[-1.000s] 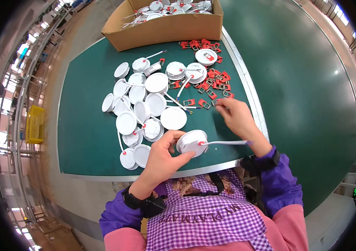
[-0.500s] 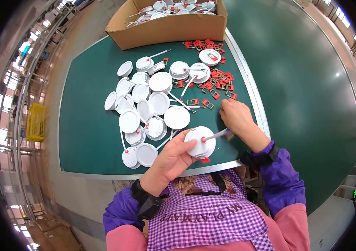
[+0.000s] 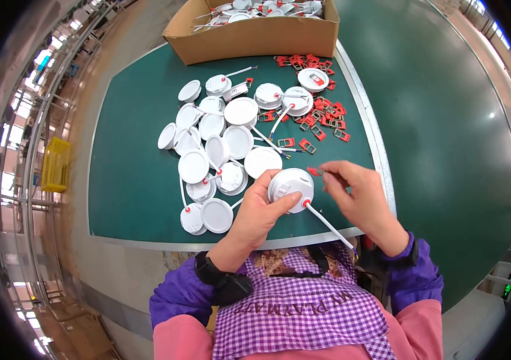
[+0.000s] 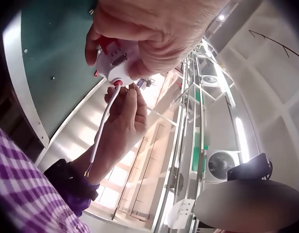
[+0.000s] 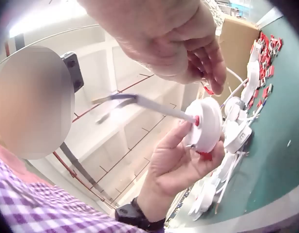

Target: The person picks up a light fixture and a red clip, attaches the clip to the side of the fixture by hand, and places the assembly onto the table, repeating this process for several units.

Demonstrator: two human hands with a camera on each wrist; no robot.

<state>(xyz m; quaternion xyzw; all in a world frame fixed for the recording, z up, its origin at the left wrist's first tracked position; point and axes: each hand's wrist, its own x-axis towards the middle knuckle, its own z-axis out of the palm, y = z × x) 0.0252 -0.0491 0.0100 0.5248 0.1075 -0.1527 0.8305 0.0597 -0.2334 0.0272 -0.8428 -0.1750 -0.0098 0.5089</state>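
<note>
Near the table's front edge the left hand (image 3: 256, 211) holds a round white lamp (image 3: 292, 185) by its rim, thumb across its back; a white cable hangs from it toward the lower right. The right hand (image 3: 360, 195) pinches a small red clip (image 3: 314, 171) between thumb and fingertips, just right of and above the lamp, not touching it. In the left wrist view a red piece (image 4: 109, 44) and a spring show on the lamp (image 4: 121, 65). The right wrist view shows another red piece (image 5: 204, 156) at its rim, by the left fingers.
Several white lamps (image 3: 237, 141) with cables lie left of the hands. Loose red clips (image 3: 328, 111) are heaped behind the right hand, beside a lamp with a clip on top (image 3: 313, 78). A cardboard box (image 3: 255, 41) of lamps stands at the back. A metal strip (image 3: 364, 108) runs along the right.
The left hand has turned the lamp, so its cable now points down to the right. The right hand has lifted from the table with a red clip and moved close to the lamp.
</note>
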